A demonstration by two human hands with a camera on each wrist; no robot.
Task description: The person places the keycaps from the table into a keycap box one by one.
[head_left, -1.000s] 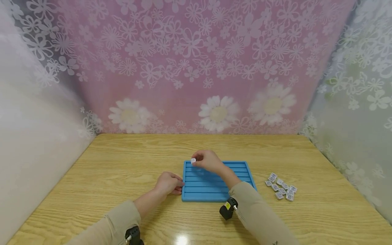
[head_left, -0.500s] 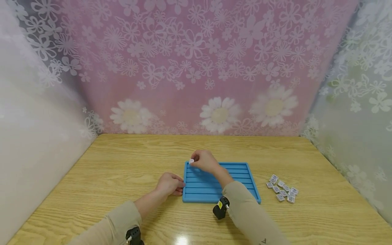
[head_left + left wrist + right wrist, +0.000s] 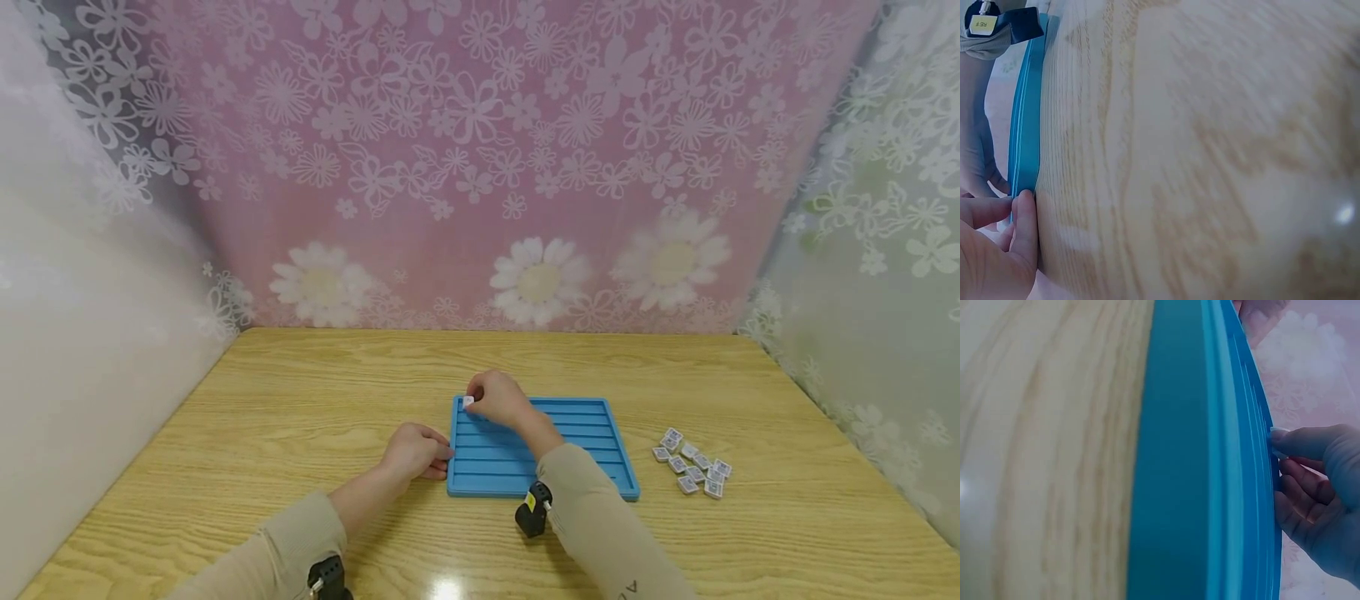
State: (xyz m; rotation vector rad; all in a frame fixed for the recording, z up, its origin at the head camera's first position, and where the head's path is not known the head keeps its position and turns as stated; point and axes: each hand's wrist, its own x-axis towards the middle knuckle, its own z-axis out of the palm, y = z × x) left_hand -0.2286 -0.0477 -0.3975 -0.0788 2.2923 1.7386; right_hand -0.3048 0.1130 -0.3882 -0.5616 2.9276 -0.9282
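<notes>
A blue tray with raised ridges running across it lies on the wooden table. At its far left corner my right hand pinches a small white tile between thumb and fingers, low over the back row. The right wrist view shows that thumb pressed on the tile, with the other fingers curled beneath. My left hand holds the left edge of the tray. In the left wrist view, the thumb and fingers of that hand meet at the tray's side wall.
To the right of the tray, several white tiles with dark printed faces lie loosely grouped on the table. A pink flowered curtain hangs behind the table, and pale sheets flank both sides.
My right hand has moved slightly left and down, bringing the white tile from above the tray's back edge into its far left corner. The left hand keeps its place.
</notes>
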